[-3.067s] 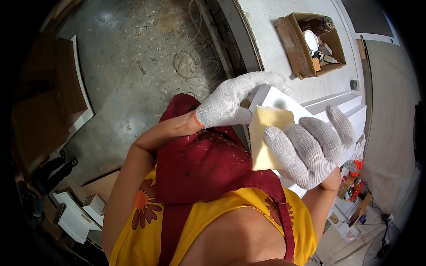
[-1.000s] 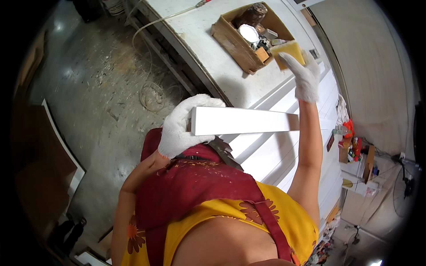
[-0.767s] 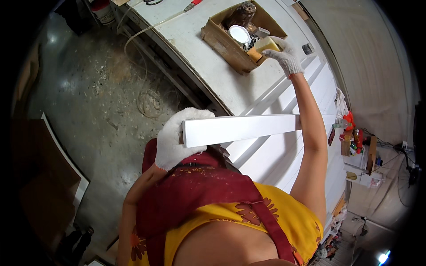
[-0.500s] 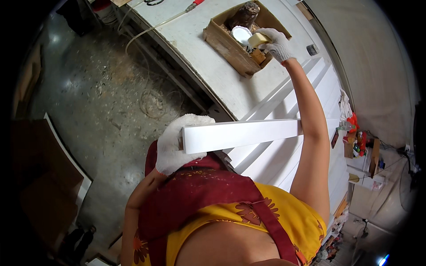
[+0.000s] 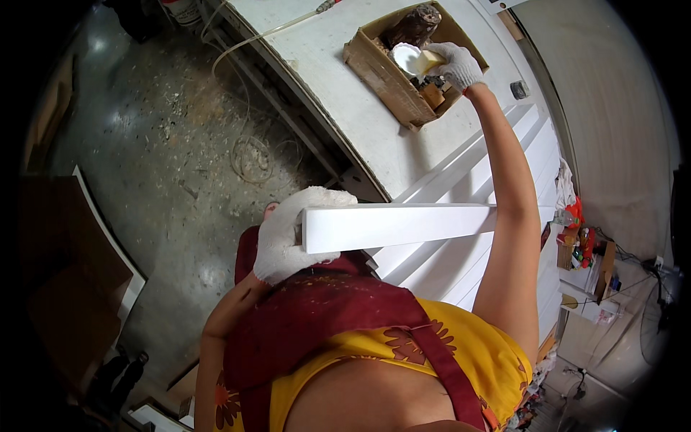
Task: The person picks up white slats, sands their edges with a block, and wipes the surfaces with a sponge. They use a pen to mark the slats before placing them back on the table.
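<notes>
My left hand (image 5: 291, 234), in a white knit glove, is closed round the near end of a long white board (image 5: 403, 227), held level in front of my apron. The board's far end passes behind my right forearm. Stretched far out over an open cardboard box (image 5: 383, 88), my gloved right hand (image 5: 459, 65) grips a pale yellow block (image 5: 430, 62). That block is at a round white dish (image 5: 405, 57) inside the box; whether they touch I cannot tell. Beside the dish in the box are a dark brown wrapped lump (image 5: 412, 26) and a brown block (image 5: 432, 95).
The box stands on a white worktable (image 5: 317, 79). More white boards (image 5: 461, 173) lie on the right, under my right arm. A small dark object (image 5: 519, 90) sits right of the box. A thin hose (image 5: 266, 39) hangs over the table edge to the floor (image 5: 173, 144).
My right hand has brought the pale yellow block lower, over the white dish. My left hand keeps its hold on the board. The whole view has shifted slightly.
</notes>
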Motion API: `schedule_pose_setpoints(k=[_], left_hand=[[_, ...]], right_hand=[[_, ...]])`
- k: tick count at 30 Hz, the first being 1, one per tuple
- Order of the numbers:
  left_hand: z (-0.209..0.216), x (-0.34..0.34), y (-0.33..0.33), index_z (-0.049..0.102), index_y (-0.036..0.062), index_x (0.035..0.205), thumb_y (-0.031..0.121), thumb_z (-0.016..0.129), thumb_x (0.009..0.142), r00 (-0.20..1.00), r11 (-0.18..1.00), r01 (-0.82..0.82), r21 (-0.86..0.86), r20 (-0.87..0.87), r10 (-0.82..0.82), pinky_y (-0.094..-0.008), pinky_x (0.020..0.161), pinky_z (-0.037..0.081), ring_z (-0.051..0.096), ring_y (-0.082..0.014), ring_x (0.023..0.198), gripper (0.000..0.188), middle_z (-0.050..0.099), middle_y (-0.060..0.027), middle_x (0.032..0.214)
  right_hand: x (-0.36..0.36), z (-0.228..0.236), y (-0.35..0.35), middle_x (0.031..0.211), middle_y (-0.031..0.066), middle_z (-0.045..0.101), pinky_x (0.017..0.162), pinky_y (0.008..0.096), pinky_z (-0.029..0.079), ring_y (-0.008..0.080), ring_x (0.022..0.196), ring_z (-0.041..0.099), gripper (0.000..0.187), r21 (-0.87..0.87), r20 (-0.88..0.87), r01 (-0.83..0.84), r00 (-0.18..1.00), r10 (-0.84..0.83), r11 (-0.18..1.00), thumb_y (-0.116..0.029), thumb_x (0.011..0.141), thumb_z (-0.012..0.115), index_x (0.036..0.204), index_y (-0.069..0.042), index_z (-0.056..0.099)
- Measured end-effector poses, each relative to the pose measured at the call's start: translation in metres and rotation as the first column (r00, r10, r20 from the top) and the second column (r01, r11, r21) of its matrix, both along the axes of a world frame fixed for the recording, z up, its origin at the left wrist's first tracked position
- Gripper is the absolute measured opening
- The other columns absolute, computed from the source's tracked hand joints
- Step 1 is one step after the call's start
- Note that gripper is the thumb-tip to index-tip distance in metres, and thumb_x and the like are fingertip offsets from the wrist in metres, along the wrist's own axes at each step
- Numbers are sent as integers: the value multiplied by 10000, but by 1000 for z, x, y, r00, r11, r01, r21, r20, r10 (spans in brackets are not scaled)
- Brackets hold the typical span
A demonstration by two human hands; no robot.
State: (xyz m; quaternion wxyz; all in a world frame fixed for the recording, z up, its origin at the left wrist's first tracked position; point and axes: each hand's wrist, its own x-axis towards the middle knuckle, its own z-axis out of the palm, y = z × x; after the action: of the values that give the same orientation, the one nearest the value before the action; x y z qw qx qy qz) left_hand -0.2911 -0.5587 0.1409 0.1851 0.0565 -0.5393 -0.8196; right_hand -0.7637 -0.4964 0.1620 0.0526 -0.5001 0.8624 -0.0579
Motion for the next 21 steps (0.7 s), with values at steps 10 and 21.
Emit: schedule_pose_setpoints(k=[10, 21], left_hand=[[17, -6, -8, 519, -58, 1129, -76, 700, 628, 990, 997, 81, 19, 114, -83, -398, 937, 491, 626, -289, 1054, 534, 634, -179, 1114], [6, -12, -1, 396, -12, 1412, -148, 754, 673, 974, 999, -36, 32, -224, 43, -439, 1059, 472, 571, -326, 1246, 832, 582, -245, 1307]], right_hand=[[41, 35, 41, 1179, 74, 665, 927, 339, 479, 198, 1074, 611, 564, -321, 574, 281, 817, -50, 904, -187, 765, 804, 1285, -68, 619], [190, 92, 79, 1176, 97, 630, 940, 356, 522, 232, 1098, 617, 717, -400, 907, 587, 142, 397, 704, -175, 763, 806, 1367, 5, 465]])
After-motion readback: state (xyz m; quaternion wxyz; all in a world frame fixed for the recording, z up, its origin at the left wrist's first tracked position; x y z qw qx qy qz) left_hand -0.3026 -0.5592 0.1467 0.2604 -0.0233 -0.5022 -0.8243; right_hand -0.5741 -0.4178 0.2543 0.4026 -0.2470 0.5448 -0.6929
